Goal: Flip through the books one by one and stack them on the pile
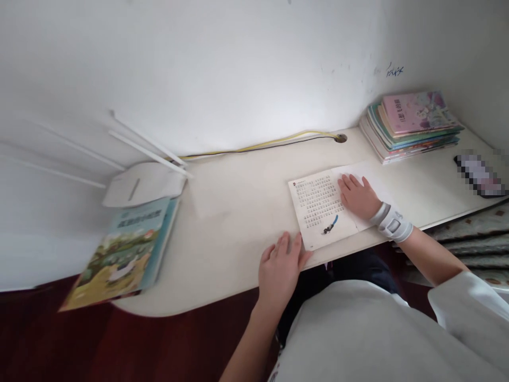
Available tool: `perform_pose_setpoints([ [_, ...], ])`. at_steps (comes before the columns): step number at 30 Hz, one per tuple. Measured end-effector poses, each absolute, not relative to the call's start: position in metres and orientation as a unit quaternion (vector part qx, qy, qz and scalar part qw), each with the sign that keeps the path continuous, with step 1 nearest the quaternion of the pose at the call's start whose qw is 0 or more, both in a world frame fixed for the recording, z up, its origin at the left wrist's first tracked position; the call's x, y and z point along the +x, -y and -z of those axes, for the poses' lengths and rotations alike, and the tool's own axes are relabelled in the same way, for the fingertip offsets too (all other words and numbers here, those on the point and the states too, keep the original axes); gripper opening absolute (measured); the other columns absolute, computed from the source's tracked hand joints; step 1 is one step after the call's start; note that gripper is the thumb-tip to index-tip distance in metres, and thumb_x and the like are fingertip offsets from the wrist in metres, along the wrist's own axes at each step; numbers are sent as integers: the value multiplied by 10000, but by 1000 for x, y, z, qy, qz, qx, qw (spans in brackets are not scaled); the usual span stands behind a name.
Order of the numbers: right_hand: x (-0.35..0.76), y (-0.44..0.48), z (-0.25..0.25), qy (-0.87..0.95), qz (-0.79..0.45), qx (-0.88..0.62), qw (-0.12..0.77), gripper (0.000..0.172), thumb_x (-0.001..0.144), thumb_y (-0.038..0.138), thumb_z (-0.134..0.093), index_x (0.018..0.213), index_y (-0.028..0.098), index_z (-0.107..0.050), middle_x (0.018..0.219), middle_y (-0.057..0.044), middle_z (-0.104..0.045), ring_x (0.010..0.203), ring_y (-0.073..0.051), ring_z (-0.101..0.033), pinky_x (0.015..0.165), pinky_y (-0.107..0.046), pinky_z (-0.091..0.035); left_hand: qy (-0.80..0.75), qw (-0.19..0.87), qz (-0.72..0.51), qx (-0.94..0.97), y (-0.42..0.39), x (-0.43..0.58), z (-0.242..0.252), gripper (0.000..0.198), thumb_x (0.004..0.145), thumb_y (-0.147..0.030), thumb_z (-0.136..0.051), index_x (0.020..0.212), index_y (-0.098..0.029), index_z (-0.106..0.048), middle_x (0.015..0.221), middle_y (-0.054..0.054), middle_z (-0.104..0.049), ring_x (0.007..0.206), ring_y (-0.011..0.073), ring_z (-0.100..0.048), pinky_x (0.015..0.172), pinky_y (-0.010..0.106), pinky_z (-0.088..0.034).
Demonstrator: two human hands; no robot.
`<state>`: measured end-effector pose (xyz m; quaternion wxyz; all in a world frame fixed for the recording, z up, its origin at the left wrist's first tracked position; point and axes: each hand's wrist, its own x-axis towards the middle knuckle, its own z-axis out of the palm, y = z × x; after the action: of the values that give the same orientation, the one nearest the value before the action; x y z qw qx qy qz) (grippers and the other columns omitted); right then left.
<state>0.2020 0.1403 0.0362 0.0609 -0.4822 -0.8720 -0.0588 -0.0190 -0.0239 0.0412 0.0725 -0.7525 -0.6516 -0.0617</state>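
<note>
An open book (318,207) lies on the white desk, its left page printed with lines of characters and a small blue-and-black picture. My right hand (358,195) rests flat across the right-hand page, fingers stretched out; a grey band circles that wrist. At the book's lower left corner is my left hand (281,265), fingers spread on the desk near the front edge, the thumb and index by the page corner. Most of the right page's content is covered or too pale to read.
A stack of books (417,124) stands at the back right, with a phone (481,175) beside it. Picture books (123,249) overhang the desk's left end next to a white router (145,183) with antennas. Cables (254,146) run along the wall to a hole (340,138).
</note>
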Motion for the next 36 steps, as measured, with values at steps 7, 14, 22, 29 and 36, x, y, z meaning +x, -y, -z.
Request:
perform_pose_setpoints([
  [7, 209, -141, -29, 872, 73, -475, 90, 484, 930, 290, -280, 1352, 115, -439, 1421, -165, -407, 1288, -325, -403, 992, -551, -344, 655, 89, 40, -749, 22, -19, -39, 411, 926, -435, -389, 1221, -220, -578, 1285, 151, -570, 1078, 250, -610, 939, 409, -426],
  [14, 218, -117, -28, 906, 73, -405, 97, 561, 938, 417, -319, 1386, 86, -384, 1445, -202, -350, 1340, -306, -329, 1044, -532, -297, 649, 55, 73, -755, 10, -34, -33, 371, 910, -388, -459, 1226, -230, -570, 1328, 141, -535, 1192, 260, -533, 1015, 467, -361],
  [22, 227, -107, -23, 918, 45, -378, 111, 623, 935, 489, -307, 1406, 82, -347, 1457, -199, -333, 1369, -281, -276, 1068, -470, -303, 650, -193, 280, -679, 6, -33, -51, 452, 927, -429, -370, 1283, -184, -503, 1399, 110, -466, 1269, 215, -457, 1033, 385, -390],
  [29, 219, -86, -12, 924, 37, -356, 134, 709, 887, 570, -371, 1395, 75, -367, 1459, -228, -314, 1399, -305, -174, 1075, -512, -277, 512, -605, 533, -297, -20, -34, -59, 352, 782, -388, -640, 1060, -174, -613, 1235, 110, -599, 1166, 236, -544, 959, 359, -436],
  [36, 224, -91, -6, 914, -109, -345, 182, 716, 891, 584, -337, 1447, 137, -277, 1500, -180, -248, 1417, -276, -94, 1108, -543, -194, 452, -698, 504, -233, -36, -21, -70, 290, 753, -387, -671, 890, -130, -675, 950, 106, -702, 912, 213, -636, 815, 329, -468],
])
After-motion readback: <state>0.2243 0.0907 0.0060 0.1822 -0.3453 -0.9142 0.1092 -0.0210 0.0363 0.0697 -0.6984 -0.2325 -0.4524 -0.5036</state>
